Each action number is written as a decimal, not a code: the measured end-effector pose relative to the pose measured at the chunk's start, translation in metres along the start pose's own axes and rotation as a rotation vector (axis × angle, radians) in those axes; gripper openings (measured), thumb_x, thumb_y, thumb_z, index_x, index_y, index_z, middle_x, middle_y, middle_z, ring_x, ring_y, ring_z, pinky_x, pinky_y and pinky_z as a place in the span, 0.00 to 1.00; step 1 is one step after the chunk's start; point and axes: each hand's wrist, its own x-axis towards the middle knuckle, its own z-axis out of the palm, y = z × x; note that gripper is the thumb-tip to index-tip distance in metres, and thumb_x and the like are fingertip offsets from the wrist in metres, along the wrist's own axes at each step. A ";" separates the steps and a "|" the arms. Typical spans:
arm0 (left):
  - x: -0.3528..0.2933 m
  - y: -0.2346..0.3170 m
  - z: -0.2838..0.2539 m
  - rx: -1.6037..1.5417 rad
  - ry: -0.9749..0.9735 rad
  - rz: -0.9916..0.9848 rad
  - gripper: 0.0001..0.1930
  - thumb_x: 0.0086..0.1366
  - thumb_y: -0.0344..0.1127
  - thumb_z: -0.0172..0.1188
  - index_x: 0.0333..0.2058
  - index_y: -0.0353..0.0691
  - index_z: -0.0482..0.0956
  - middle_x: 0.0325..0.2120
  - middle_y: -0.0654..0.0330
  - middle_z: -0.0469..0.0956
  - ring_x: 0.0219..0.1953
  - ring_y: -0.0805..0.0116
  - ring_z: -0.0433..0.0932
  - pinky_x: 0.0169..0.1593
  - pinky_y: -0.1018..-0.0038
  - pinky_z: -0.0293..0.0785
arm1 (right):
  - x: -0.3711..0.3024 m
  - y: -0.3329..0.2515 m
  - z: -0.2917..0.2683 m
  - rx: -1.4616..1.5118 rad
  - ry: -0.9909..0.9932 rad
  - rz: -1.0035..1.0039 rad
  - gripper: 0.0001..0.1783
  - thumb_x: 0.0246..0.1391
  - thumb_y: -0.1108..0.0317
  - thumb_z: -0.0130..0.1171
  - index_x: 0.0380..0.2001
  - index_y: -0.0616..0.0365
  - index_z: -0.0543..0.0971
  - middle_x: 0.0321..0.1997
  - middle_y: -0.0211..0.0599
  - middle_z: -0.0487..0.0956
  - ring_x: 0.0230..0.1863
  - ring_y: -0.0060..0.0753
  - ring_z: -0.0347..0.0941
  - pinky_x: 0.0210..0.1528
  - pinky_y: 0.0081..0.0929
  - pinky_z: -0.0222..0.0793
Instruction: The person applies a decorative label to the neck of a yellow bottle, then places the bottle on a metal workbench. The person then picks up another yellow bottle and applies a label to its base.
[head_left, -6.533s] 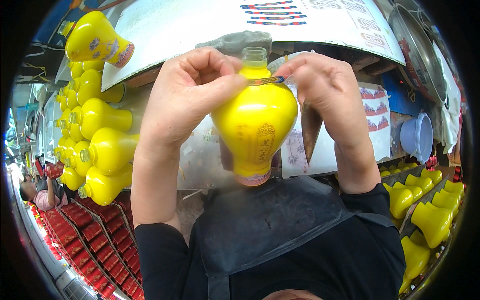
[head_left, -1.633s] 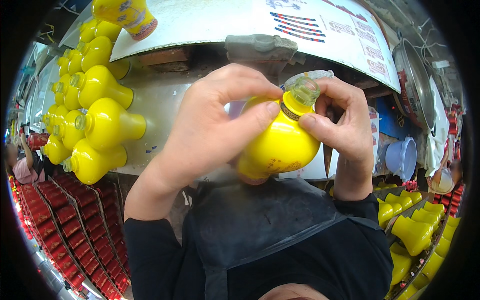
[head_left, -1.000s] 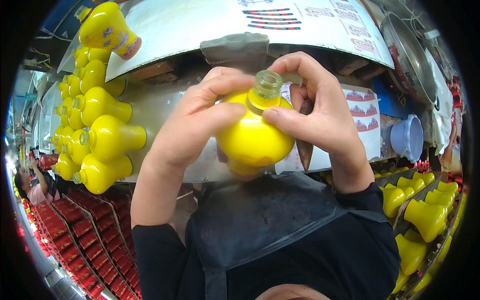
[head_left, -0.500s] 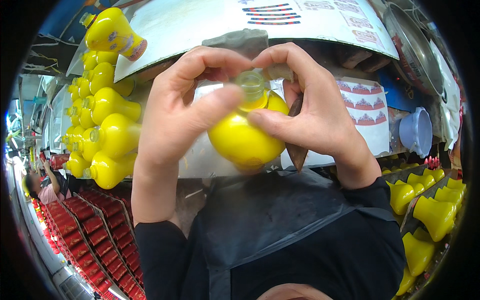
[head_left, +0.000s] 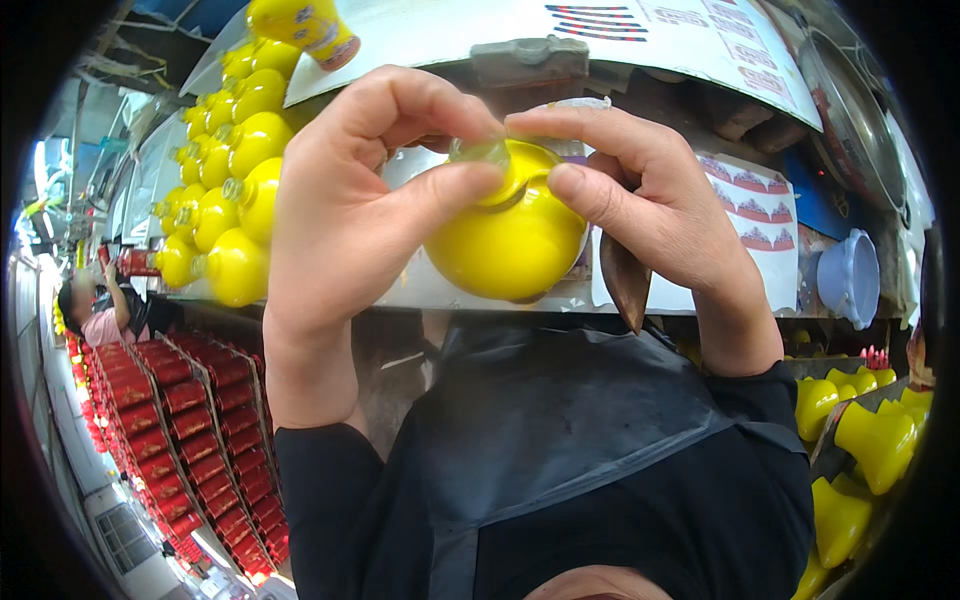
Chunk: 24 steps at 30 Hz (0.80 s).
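1. The yellow bottle [head_left: 505, 250] is at the middle of the frame, between the two hands. Its glass neck points toward the top of the frame, slightly left and toward the camera; the long axis is foreshortened and the base is hidden.
2. The left hand [head_left: 375, 195] has its thumb and forefinger beside the neck, blurred; I cannot tell whether they press on it.
3. The right hand [head_left: 640, 190] has its thumb at the bottle's shoulder, its forefinger reaching toward the left hand's fingers. Its grip closes around a brown pointed tool [head_left: 624, 283], which hangs tip down.
4. A dark band [head_left: 515, 200] curves around the base of the neck.
5. The surface [head_left: 402, 288] shows between the left wrist and the bottle; its near edge runs across the frame just above the black apron [head_left: 560, 410].
6. A white board [head_left: 430, 28] spans the top, bearing dark strips [head_left: 597, 22]. A grey block [head_left: 530, 62] stands at its near edge, beyond the hands.
7. Yellow bottles crowd the left, near the left forearm. A printed sheet [head_left: 720, 265] lies right of the tool, partly behind the right wrist, with a blue bucket [head_left: 848, 278] farther right.
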 end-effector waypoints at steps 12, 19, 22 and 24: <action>-0.060 -0.024 -0.043 0.076 0.088 0.155 0.11 0.65 0.19 0.65 0.43 0.36 0.75 0.45 0.55 0.82 0.52 0.67 0.80 0.58 0.73 0.74 | 0.011 0.010 0.070 -0.136 0.058 -0.069 0.27 0.50 0.62 0.76 0.55 0.55 0.85 0.21 0.24 0.72 0.23 0.17 0.65 0.27 0.20 0.61; -0.093 -0.065 -0.033 -0.120 0.246 0.036 0.08 0.70 0.21 0.61 0.45 0.37 0.76 0.50 0.54 0.81 0.55 0.67 0.78 0.61 0.73 0.73 | -0.001 0.020 0.105 -0.285 0.059 -0.029 0.25 0.45 0.58 0.77 0.48 0.51 0.84 0.35 0.47 0.79 0.36 0.52 0.79 0.40 0.41 0.77; -0.101 -0.070 -0.029 -0.019 0.292 0.006 0.10 0.68 0.25 0.64 0.46 0.37 0.78 0.53 0.54 0.80 0.58 0.64 0.76 0.63 0.70 0.70 | 0.001 0.019 0.111 -0.353 0.082 -0.039 0.21 0.47 0.58 0.75 0.44 0.51 0.83 0.33 0.45 0.78 0.33 0.53 0.79 0.37 0.43 0.76; -0.103 -0.072 -0.028 0.092 0.312 0.027 0.12 0.65 0.26 0.66 0.46 0.38 0.79 0.54 0.54 0.81 0.58 0.61 0.76 0.64 0.69 0.68 | 0.003 0.019 0.112 -0.364 0.093 -0.054 0.18 0.49 0.59 0.74 0.42 0.51 0.83 0.32 0.45 0.78 0.32 0.53 0.79 0.35 0.43 0.76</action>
